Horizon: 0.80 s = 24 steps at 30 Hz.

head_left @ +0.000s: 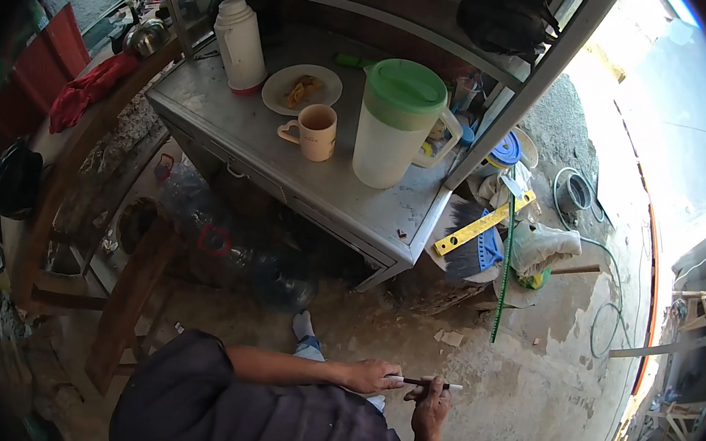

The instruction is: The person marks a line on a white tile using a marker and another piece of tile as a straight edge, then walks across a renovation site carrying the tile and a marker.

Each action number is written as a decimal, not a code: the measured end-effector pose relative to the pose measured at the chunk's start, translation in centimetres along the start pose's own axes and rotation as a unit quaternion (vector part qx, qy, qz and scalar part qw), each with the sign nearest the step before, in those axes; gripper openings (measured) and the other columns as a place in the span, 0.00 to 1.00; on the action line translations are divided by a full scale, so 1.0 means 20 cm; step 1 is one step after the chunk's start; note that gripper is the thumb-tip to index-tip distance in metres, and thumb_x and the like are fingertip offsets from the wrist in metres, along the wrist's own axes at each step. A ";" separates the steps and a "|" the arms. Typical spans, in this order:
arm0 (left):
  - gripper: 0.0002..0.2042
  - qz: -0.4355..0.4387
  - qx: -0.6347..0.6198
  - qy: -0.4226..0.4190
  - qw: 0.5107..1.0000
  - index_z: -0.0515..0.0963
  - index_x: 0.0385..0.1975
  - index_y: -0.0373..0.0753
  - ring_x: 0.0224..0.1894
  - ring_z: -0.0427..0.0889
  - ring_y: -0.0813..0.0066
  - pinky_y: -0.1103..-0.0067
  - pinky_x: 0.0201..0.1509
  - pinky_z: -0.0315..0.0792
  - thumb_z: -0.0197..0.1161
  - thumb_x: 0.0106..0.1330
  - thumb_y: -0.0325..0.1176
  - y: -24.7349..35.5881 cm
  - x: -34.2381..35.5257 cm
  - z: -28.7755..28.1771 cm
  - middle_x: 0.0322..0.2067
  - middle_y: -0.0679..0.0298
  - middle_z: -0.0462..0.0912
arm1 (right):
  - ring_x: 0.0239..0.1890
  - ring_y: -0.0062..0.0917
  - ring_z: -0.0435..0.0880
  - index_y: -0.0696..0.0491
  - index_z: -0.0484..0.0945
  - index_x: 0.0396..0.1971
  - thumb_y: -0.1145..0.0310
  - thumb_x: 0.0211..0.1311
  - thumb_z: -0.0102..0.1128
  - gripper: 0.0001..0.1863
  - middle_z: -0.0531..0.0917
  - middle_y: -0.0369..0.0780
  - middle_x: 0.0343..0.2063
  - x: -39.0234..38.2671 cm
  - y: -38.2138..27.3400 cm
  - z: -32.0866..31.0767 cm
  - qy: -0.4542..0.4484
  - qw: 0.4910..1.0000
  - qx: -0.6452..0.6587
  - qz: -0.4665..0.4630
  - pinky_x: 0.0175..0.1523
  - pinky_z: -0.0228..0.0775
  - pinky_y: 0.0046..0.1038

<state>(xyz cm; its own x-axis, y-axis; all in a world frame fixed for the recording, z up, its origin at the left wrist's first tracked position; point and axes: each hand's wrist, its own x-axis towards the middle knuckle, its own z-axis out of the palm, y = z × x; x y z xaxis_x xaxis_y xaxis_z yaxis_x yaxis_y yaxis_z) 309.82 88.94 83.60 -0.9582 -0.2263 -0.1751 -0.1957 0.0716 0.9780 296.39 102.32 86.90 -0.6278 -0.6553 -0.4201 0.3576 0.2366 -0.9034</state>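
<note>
Low in front of my body, both hands meet on a slim black stick with pale ends [414, 382], pen-like in shape; its exact kind I cannot make out. My left hand [374, 376] is closed round its left end. The fingers of my right hand [432, 407] pinch it nearer the right end, and a white tip sticks out past them. The stick lies about level, above the concrete floor [514, 406].
Ahead stands a metal-topped cabinet [208, 134] bearing a green-lidded pitcher [401, 123], a mug [317, 134], a plate of food [275, 98] and a white flask [240, 48]. Right of it are a yellow spirit level [484, 225], a blue brush [486, 250] and a green hose [616, 271]. A wooden bench [137, 302] is left.
</note>
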 end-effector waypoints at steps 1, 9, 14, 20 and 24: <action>0.18 -0.007 0.008 0.003 1.000 0.74 0.36 0.35 0.34 0.77 0.52 0.65 0.37 0.67 0.51 0.69 0.47 0.00 0.05 0.10 0.30 0.49 0.77 | 0.16 0.22 0.76 0.58 0.71 0.31 0.50 0.68 0.46 0.23 0.76 0.38 0.16 -0.01 0.01 -0.09 -0.007 1.000 0.008 0.002 0.24 0.69 0.23; 0.20 0.026 0.070 -0.097 0.993 0.70 0.29 0.35 0.27 0.73 0.50 0.64 0.33 0.66 0.46 0.71 0.48 0.27 0.55 1.10 0.22 0.49 0.72 | 0.11 0.19 0.71 0.56 0.69 0.23 0.49 0.68 0.46 0.24 0.71 0.35 0.10 -0.19 0.05 -1.17 0.149 0.988 0.031 -0.033 0.18 0.63 0.21; 0.23 0.042 -0.108 -0.359 0.926 0.68 0.25 0.39 0.18 0.64 0.68 0.72 0.26 0.62 0.40 0.72 0.52 0.40 0.95 1.61 0.15 0.61 0.66 | 0.09 0.18 0.66 0.54 0.68 0.23 0.50 0.68 0.47 0.22 0.68 0.34 0.10 -0.41 -0.02 -1.82 0.158 0.978 0.095 -0.094 0.16 0.61 0.23; 0.19 -0.255 -0.395 -0.514 0.717 0.67 0.27 0.42 0.17 0.60 0.81 0.84 0.24 0.58 0.39 0.74 0.49 0.49 1.46 1.92 0.17 0.72 0.63 | 0.10 0.16 0.60 0.50 0.67 0.24 0.50 0.67 0.49 0.19 0.63 0.31 0.10 -0.39 -0.19 -2.83 0.398 0.813 0.346 -0.248 0.19 0.57 0.21; 0.18 -0.320 -0.361 -0.346 0.805 0.71 0.44 0.39 0.21 0.68 0.80 0.84 0.27 0.63 0.41 0.73 0.47 0.35 1.93 1.99 0.19 0.70 0.70 | 0.15 0.16 0.65 0.50 0.71 0.30 0.51 0.67 0.50 0.16 0.69 0.31 0.15 -0.31 -0.38 -3.51 0.474 0.775 0.318 -0.270 0.23 0.60 0.22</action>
<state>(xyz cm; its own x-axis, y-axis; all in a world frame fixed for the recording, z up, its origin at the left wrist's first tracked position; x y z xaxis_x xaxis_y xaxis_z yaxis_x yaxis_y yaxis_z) 263.24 119.44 79.12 -0.6450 0.6207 -0.4458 -0.7625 -0.4839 0.4294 249.03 154.89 90.27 -0.9230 0.3573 -0.1429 -0.0541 -0.4882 -0.8710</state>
